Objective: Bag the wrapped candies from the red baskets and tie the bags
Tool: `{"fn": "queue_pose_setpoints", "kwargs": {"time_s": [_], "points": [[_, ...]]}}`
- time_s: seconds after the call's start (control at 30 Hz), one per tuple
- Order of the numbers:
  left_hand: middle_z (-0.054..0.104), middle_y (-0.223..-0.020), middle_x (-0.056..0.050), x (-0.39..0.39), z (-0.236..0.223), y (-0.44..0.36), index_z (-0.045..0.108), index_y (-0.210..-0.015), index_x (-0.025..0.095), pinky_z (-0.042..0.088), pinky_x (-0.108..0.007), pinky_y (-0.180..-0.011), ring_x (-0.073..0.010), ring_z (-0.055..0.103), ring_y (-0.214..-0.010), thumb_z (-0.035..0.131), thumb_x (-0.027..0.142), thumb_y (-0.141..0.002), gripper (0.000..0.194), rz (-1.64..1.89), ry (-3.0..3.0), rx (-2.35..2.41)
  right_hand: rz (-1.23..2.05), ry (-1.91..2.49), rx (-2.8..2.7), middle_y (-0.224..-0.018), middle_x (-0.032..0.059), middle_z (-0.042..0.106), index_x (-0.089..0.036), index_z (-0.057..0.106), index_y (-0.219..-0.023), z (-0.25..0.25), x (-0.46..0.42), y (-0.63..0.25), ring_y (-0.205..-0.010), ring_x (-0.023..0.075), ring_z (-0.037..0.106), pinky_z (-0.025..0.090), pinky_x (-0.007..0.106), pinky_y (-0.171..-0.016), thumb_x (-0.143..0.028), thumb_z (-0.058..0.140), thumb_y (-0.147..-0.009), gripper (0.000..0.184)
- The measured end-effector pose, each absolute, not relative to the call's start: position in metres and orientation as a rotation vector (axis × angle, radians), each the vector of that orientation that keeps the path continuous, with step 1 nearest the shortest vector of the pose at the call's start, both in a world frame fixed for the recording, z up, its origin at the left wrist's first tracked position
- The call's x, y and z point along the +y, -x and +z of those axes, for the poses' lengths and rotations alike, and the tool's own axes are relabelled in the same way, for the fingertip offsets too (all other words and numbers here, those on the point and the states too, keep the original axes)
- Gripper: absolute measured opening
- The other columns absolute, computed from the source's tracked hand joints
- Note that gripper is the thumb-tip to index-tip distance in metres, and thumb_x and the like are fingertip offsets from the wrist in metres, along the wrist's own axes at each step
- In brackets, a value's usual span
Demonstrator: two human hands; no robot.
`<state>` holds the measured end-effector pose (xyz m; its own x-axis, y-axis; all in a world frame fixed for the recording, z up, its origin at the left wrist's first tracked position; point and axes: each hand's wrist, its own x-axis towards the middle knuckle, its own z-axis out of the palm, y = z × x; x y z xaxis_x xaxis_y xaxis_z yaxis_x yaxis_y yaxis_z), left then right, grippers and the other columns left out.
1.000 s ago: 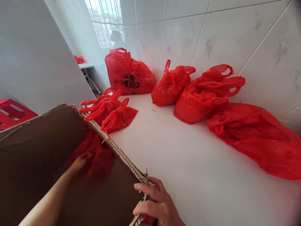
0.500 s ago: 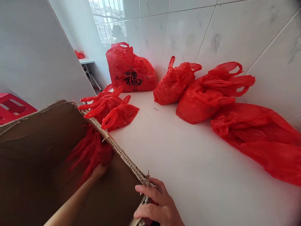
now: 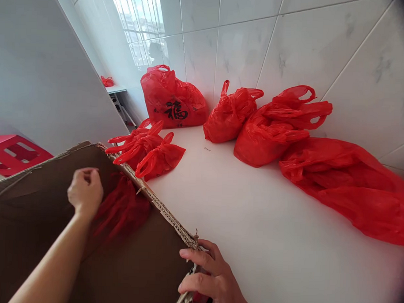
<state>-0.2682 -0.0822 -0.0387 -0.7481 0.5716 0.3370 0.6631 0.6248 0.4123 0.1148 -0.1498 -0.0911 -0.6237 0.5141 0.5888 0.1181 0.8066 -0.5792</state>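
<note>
My left hand is raised over the inside of a large brown cardboard box, its fingers curled with nothing visible in them. Below and right of it, red plastic bags lie in the box against its right wall, blurred and in shadow. My right hand grips the torn rim at the box's near right corner. Just outside the far part of that rim, small knotted red bags sit on the white tabletop.
A large red bag with black characters stands by the tiled wall. More red bags line the wall, and a long red bag lies at right. A red plastic stool is at far left, below a grey panel.
My left hand has let go of the red bags inside the box and moved up and left. My right hand stays on the box rim.
</note>
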Motion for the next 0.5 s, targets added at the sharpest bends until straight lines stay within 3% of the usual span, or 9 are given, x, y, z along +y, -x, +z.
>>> {"fn": "queue_pose_setpoints", "kwargs": {"time_s": [0.03, 0.07, 0.17, 0.23, 0.33, 0.4, 0.5], "points": [[0.058, -0.121, -0.014, -0.075, -0.021, 0.263, 0.046, -0.129, 0.013, 0.044, -0.045, -0.096, -0.0247, 0.056, -0.112, 0.024, 0.037, -0.1, 0.044, -0.823, 1.073, -2.576, 0.645, 0.463, -2.196, -0.133, -0.0007, 0.059, -0.028, 0.069, -0.091, -0.091, -0.15, -0.115, -0.119, 0.0188, 0.054, 0.039, 0.034, -0.107, -0.034, 0.073, -0.078, 0.015], [0.058, -0.122, -0.012, -0.065, -0.006, 0.255, 0.047, -0.129, 0.014, 0.044, -0.041, -0.096, -0.0229, 0.056, -0.111, 0.023, 0.04, -0.1, 0.045, -0.846, 1.18, -2.502, 0.656, 0.477, -2.205, -0.133, -0.0007, 0.058, -0.028, 0.069, -0.091, -0.091, -0.151, -0.115, -0.121, 0.0191, 0.053, 0.039, 0.034, -0.107, -0.034, 0.073, -0.077, 0.016], [0.065, -0.118, -0.005, -0.029, 0.018, 0.221, 0.064, -0.108, 0.023, 0.035, -0.037, -0.104, -0.0233, 0.052, -0.117, 0.049, 0.047, -0.089, 0.034, -0.803, 1.61, -2.359, 0.696, 0.54, -2.231, -0.135, -0.0009, 0.057, -0.027, 0.07, -0.091, -0.089, -0.155, -0.115, -0.126, 0.0205, 0.049, 0.039, 0.035, -0.107, -0.032, 0.073, -0.076, 0.016], [0.069, -0.11, -0.009, -0.001, 0.021, 0.202, 0.068, -0.095, 0.02, 0.032, -0.043, -0.105, -0.0282, 0.051, -0.119, 0.065, 0.046, -0.078, 0.031, -0.761, 1.788, -2.354, 0.719, 0.577, -2.238, -0.134, -0.0006, 0.058, -0.027, 0.071, -0.09, -0.087, -0.158, -0.115, -0.127, 0.0213, 0.048, 0.039, 0.036, -0.108, -0.034, 0.072, -0.077, 0.015], [0.072, -0.092, -0.013, 0.032, 0.021, 0.188, 0.068, -0.076, 0.015, 0.038, -0.049, -0.097, -0.0308, 0.058, -0.108, 0.075, 0.039, -0.068, 0.026, -0.781, 1.888, -2.44, 0.728, 0.606, -2.249, -0.134, 0.0, 0.059, -0.027, 0.072, -0.09, -0.083, -0.159, -0.116, -0.125, 0.0212, 0.05, 0.038, 0.036, -0.109, -0.039, 0.073, -0.077, 0.018], [0.072, -0.091, -0.012, 0.038, 0.027, 0.186, 0.069, -0.076, 0.014, 0.043, -0.047, -0.093, -0.0281, 0.062, -0.099, 0.075, 0.037, -0.069, 0.025, -0.88, 1.931, -2.473, 0.725, 0.616, -2.261, -0.133, -0.0003, 0.059, -0.027, 0.072, -0.09, -0.079, -0.16, -0.117, -0.125, 0.0203, 0.05, 0.039, 0.035, -0.108, -0.039, 0.073, -0.077, 0.018], [0.073, -0.096, -0.01, 0.017, 0.047, 0.19, 0.069, -0.101, 0.014, 0.051, -0.04, -0.083, -0.0238, 0.065, -0.088, 0.064, 0.049, -0.078, 0.043, -1.147, 1.974, -2.489, 0.743, 0.644, -2.281, -0.132, -0.001, 0.06, -0.027, 0.073, -0.09, -0.074, -0.16, -0.119, -0.125, 0.0192, 0.051, 0.04, 0.034, -0.107, -0.037, 0.073, -0.078, 0.015]]}}
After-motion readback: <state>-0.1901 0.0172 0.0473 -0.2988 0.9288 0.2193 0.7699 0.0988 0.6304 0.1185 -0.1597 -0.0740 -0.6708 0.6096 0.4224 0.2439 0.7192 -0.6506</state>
